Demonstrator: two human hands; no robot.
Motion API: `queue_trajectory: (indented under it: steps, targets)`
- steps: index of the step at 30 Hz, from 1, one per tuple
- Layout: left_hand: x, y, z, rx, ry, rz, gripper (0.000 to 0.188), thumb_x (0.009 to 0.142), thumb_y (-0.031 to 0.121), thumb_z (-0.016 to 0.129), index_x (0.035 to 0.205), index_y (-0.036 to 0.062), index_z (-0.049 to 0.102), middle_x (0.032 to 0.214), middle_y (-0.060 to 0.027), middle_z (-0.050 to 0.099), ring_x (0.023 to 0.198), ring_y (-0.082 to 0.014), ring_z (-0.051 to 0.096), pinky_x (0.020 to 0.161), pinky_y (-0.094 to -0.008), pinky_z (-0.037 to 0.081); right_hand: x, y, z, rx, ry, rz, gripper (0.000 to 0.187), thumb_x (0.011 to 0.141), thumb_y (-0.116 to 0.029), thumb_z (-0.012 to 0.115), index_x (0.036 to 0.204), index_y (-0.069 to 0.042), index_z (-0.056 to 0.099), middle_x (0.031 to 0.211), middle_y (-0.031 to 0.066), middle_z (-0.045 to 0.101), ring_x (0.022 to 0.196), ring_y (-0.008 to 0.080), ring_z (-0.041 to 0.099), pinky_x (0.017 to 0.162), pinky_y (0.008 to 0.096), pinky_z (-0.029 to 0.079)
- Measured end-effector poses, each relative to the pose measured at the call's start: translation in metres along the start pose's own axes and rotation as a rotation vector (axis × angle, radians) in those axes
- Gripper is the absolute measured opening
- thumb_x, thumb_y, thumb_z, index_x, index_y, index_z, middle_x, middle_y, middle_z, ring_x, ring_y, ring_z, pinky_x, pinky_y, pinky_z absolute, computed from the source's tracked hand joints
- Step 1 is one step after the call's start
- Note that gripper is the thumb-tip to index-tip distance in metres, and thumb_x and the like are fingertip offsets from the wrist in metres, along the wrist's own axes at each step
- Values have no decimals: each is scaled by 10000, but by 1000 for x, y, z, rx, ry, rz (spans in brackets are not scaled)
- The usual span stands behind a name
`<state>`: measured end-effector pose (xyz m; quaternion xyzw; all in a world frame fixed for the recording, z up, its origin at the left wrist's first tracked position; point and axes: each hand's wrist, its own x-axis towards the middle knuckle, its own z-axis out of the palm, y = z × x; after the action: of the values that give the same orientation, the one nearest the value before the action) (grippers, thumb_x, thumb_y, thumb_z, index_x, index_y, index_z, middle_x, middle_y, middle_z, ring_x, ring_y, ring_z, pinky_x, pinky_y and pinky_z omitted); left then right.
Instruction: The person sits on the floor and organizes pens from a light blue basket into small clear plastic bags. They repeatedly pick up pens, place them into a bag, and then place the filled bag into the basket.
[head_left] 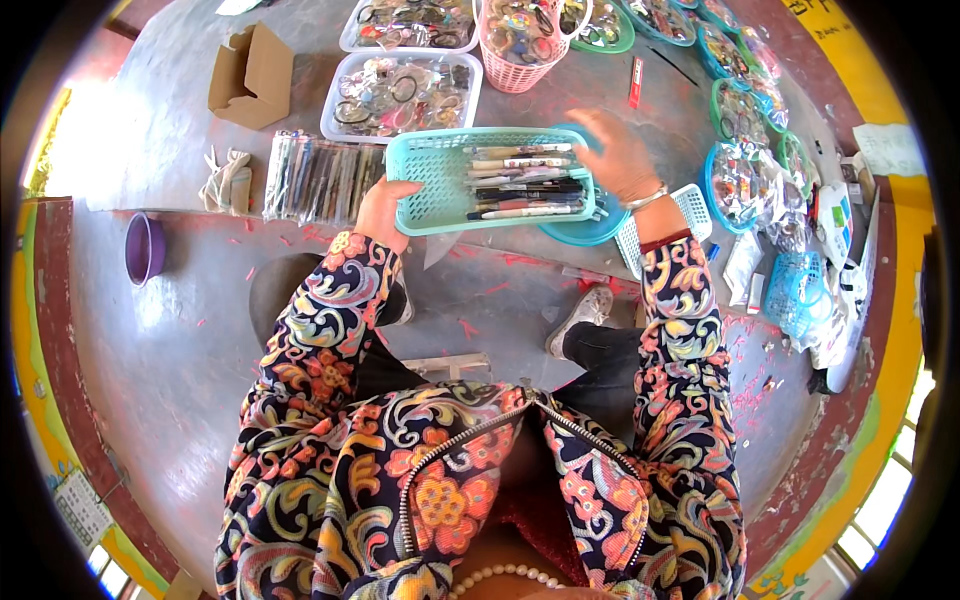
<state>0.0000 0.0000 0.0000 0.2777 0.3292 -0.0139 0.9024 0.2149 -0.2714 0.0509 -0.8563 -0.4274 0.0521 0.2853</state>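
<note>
A mint-green plastic basket [430,205] sits near the table's front edge, its pens [525,185] lying side by side in the right part. My left hand [383,208] is closed on the basket's left end, thumb over the rim. At the right end, my right hand [622,160] has its fingers stretched out and apart, the thumb close to the pen ends. Nothing shows in that hand. Partly hidden under the basket and my right hand is a round blue basket [588,232]. Left of my left hand lies a row of packed pens [322,180].
A cardboard box [252,78], a white bin of small wrapped items [402,97] and a pink basket [518,70] stand farther back. A white basket [692,212] is by my right wrist. Several filled round baskets [735,185] line the right side. A purple bucket [146,250] is at left.
</note>
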Motion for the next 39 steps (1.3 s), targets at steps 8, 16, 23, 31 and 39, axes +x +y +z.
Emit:
queue_trajectory:
  steps: [8,16,23,31,39]
  targets:
    - [-4,14,-5,-22,97,177,291,829,63,533,1107,-12,578,1037,-129,641,932,-288,627,836,-440,501,-45,96,30,-306,-199,322,549,716,-227,691,1230,-95,551,1239,132,577,1117,308,565,926,415,457]
    - [-13,5,3,-61,137,202,264,846,71,534,1091,-17,580,1050,-139,637,968,-291,624,874,-451,493,-85,87,102,-477,-427,290,508,708,-167,698,1170,-135,489,1129,98,551,1129,285,525,892,445,449]
    - [-20,6,17,-15,158,175,313,846,62,523,1151,1,561,1088,-129,630,980,-285,621,857,-450,500,-74,82,115,-560,-447,334,374,746,-96,638,1104,-128,533,1091,91,555,1100,267,529,874,429,441]
    - [-18,10,17,-41,147,156,361,827,27,515,1187,34,539,1113,-111,616,976,-281,613,821,-455,512,-66,93,125,-549,-433,321,275,746,-63,609,1010,-89,533,994,114,605,999,293,592,817,436,475]
    - [-17,9,12,-21,138,167,309,839,53,532,1143,8,560,1082,-122,627,976,-283,614,860,-445,491,-58,101,112,-353,-468,525,282,773,-110,580,1043,-50,527,974,215,649,931,383,630,808,471,500]
